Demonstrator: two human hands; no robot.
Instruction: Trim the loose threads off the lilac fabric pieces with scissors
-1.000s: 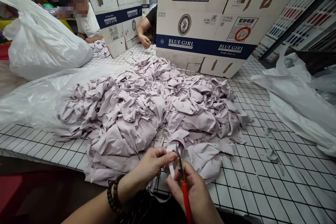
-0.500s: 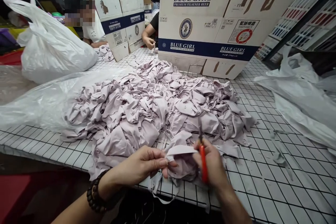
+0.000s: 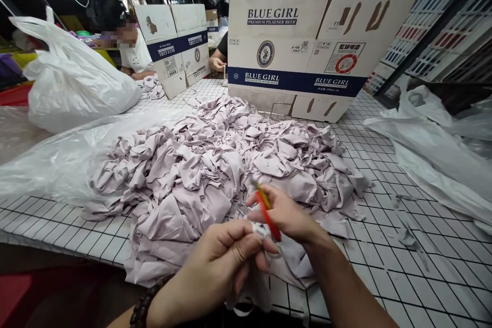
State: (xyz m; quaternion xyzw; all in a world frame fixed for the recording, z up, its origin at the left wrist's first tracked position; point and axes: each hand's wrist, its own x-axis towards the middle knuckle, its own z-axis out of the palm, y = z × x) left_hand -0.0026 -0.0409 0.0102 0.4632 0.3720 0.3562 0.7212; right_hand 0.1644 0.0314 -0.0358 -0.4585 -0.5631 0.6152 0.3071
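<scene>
My left hand (image 3: 230,253) is closed in a pinch on a pale lilac fabric piece (image 3: 253,284), which hangs down over the table's front edge. Just above it, my right hand (image 3: 286,212) is wrapped round small scissors with red handles (image 3: 269,218); their blades point away from me and look blurred. The right fingers are close to the pinched cloth, and I cannot tell whether they touch it. Beyond both hands spreads a large heap of the same lilac fabric pieces (image 3: 200,164), crumpled over one another.
Two BLUE GIRL cartons, a large one (image 3: 269,36) and a smaller one (image 3: 177,43), stand behind the heap. A full white plastic bag (image 3: 80,77) is at left, limp plastic bags (image 3: 434,138) at right. Two people sit across the grid-patterned table (image 3: 384,261). Fabric scraps (image 3: 407,236) lie at right.
The scissors went from the cloth at my left fingers out to the right, then back left above my left hand. The strip stretched between my hands half a second ago is no longer stretched.
</scene>
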